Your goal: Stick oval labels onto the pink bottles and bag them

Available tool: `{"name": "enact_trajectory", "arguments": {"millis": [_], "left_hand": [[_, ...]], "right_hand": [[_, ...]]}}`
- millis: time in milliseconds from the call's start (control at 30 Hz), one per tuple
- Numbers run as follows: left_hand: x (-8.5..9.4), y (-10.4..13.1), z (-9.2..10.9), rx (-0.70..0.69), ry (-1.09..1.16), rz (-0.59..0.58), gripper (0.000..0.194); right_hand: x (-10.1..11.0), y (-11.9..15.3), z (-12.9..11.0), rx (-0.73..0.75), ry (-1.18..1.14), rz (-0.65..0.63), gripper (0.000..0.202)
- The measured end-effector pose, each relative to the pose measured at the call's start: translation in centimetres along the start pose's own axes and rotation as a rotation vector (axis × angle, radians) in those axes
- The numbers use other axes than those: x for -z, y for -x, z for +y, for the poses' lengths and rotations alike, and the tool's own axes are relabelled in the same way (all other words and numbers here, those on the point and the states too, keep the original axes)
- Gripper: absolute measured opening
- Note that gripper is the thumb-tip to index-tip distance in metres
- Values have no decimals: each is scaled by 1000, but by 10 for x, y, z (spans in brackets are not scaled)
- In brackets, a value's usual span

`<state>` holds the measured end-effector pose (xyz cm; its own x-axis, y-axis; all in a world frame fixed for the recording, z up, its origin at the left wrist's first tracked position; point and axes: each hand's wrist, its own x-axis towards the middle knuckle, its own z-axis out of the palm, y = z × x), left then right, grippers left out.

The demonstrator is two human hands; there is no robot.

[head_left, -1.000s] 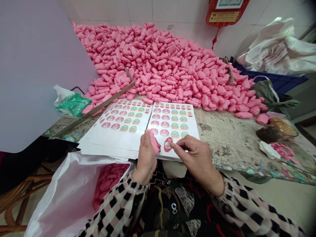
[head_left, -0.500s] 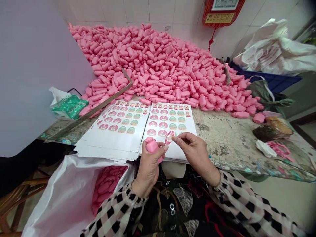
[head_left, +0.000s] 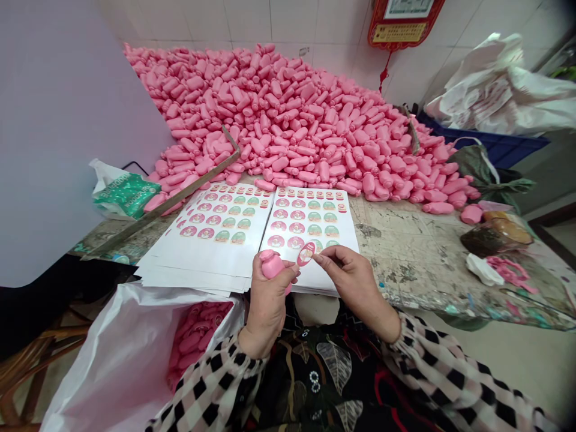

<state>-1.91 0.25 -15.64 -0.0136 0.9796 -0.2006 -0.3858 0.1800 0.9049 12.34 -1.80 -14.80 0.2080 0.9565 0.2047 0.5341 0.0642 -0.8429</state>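
My left hand (head_left: 269, 303) is wrapped round a small pink plastic bottle (head_left: 272, 266), its neck end pointing up and away from me. Between the thumb and fingers of my right hand (head_left: 353, 277) is a pink oval sticker (head_left: 306, 254), pinched at its right edge. The sticker hangs just right of the bottle, close to the left fingertips; whether they touch it I cannot tell. Under both hands lies the right sticker sheet (head_left: 337, 231), with rows of pink and green stickers. A second stack of sticker sheets (head_left: 198, 259) lies to its left.
A big heap of pink bottles (head_left: 292, 126) covers the back of the worn table (head_left: 405, 252). A metal strip (head_left: 166, 204) borders it at left. Below the table's front edge, a white sack (head_left: 121, 336) holds more pink pieces. A plastic-wrapped brown lump (head_left: 495, 235) sits at right.
The sticker has turned its printed face more toward me and shifted slightly left and down. My left hand has tilted the bottle and moved a little left.
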Motion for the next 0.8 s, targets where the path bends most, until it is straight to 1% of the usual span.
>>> {"name": "enact_trajectory", "arguments": {"millis": [100,167,233,300,367,433,467,533,600,700,800], "left_hand": [[-1,1,3,-50,-70,25,43],[-3,2,5,-71,-101,52,40],[-4,2,6,-58,-117,60,39],[-3,1,7,-16,-142,26,39],[-1,0,7,25,-209,-45,38],[1,-2,8,37,-310,-128,37],[2,-3,8,30,-370,-159,35],[3,-3,10,0,-491,-197,31],[5,-3,10,-34,-591,-213,28],[8,-3,10,-62,-674,-241,25],[11,-4,10,-59,-710,-278,25]], "right_hand": [[6,2,4,147,248,-2,24],[12,0,9,193,403,36,24],[19,-4,13,176,435,83,23],[26,-10,16,132,363,94,22],[33,-15,16,139,269,32,21],[37,-18,13,217,210,-92,17],[38,-19,10,268,210,-169,16],[39,-20,5,356,266,-307,22],[38,-19,2,409,360,-398,27],[35,-19,1,447,487,-451,26],[31,-18,4,464,557,-468,21]]}}
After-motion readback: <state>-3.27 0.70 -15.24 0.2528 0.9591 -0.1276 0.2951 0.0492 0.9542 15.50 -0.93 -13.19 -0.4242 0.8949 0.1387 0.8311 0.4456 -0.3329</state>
